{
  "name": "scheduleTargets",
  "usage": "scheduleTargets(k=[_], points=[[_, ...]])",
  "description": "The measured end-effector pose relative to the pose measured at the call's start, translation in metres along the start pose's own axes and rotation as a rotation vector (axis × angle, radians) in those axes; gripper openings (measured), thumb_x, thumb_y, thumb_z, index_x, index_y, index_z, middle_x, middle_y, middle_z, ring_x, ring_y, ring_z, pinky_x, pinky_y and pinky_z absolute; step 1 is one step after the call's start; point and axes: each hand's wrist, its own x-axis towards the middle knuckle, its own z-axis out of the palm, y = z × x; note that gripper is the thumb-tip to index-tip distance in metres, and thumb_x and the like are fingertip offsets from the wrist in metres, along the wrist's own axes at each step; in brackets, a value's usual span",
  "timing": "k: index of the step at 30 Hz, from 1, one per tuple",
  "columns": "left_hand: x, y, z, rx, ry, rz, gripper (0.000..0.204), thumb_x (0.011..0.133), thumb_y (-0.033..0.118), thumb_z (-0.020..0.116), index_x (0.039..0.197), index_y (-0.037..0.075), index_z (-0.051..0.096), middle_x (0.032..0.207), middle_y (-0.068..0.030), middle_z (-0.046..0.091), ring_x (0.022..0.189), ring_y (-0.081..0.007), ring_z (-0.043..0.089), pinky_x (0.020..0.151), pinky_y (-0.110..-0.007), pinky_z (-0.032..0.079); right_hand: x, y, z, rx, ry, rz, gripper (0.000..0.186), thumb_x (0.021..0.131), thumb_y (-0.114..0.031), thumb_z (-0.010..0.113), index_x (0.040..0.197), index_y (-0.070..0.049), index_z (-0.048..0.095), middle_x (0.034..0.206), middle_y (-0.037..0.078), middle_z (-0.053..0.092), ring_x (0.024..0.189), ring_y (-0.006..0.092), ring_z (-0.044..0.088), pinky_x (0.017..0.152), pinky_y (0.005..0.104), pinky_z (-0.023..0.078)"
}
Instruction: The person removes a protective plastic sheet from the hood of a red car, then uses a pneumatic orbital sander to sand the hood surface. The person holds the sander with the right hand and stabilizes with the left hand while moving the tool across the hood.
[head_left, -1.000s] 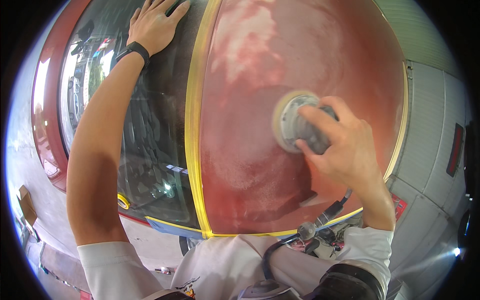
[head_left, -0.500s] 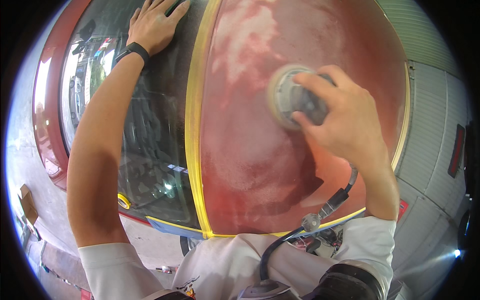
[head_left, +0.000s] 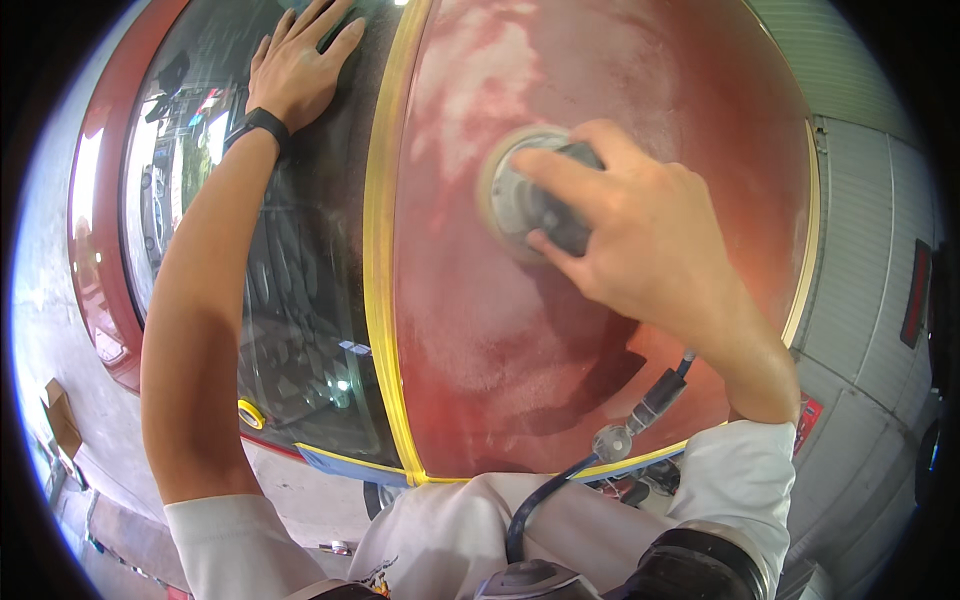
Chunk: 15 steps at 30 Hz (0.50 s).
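One sander (head_left: 545,212), clasped by the right hand (head_left: 645,225), has slid closer to the yellow tape (head_left: 380,250), right of it, so nearer red paint (head_left: 440,230) gets worked; left of it, the left hand (head_left: 299,75) lies spread, empty.

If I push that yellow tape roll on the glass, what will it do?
The tape roll would probably slide, since it seems to lie flat on smooth, shiny glass. Stood on its edge, its round shape might let it roll. It's probably light, being a narrow ring.
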Motion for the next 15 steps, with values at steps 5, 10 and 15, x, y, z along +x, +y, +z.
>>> scheduleTargets(k=[5, 10, 15], points=[[-0.011, -0.004, 0.009, 0.001, 0.025, 0.009, 0.061, 0.117, 0.051, 0.049, 0.168, 0.019, 0.057, 0.182, -0.0124, 0.043, 0.170, -0.0441, 0.033, 0.138, -0.058, 0.025, 0.024, 0.038, -0.005, -0.049, 0.076, 0.090, 0.055, 0.082, -0.024, 0.093, 0.135, -0.017, 0.078, 0.114, 0.013, 0.076, 0.099, 0.0391, 0.076, 0.089, 0.0453, 0.063], [-0.011, 0.005, 0.004, -0.053, 0.039, -0.041, 0.062, 0.117, 0.052, 0.049, 0.169, 0.020, 0.056, 0.182, -0.0112, 0.044, 0.170, -0.0428, 0.033, 0.139, -0.057, 0.024, 0.056, 0.117, -0.030, 0.045, 0.158, 0.330, 0.054, 0.083, -0.022, 0.093, 0.135, -0.014, 0.079, 0.109, 0.012, 0.082, 0.101, 0.0282, 0.079, 0.093, 0.0390, 0.062], [-0.013, 0.006, 0.004, -0.062, 0.042, -0.060, 0.060, 0.118, 0.051, 0.049, 0.169, 0.020, 0.057, 0.182, -0.0113, 0.045, 0.170, -0.0430, 0.034, 0.139, -0.058, 0.024, 0.054, 0.097, -0.023, 0.102, 0.115, 0.248, 0.053, 0.083, -0.022, 0.093, 0.134, -0.016, 0.080, 0.107, 0.011, 0.080, 0.100, 0.0269, 0.078, 0.094, 0.0386, 0.061]])
